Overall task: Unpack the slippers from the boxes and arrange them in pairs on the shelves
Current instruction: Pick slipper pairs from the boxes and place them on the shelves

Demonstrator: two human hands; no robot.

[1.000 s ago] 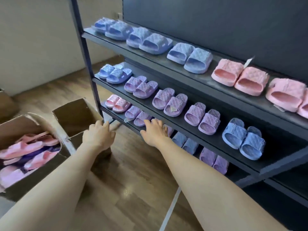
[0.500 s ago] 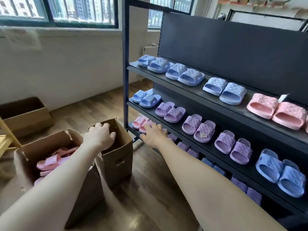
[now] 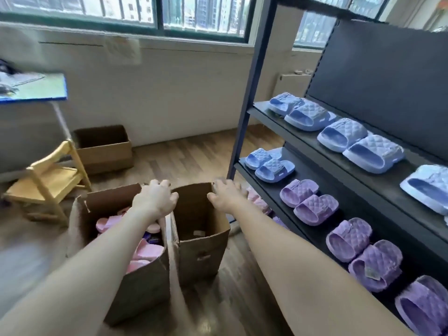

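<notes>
Pink slippers [image 3: 148, 251] piled in left box [image 3: 135, 294]. Left hand [image 3: 155, 200] draped over rim, grip unclear; right hand [image 3: 226, 196] spread, holding nothing, above right box [image 3: 201, 253]. Likely light, soft foam: pinch by strap.
</notes>
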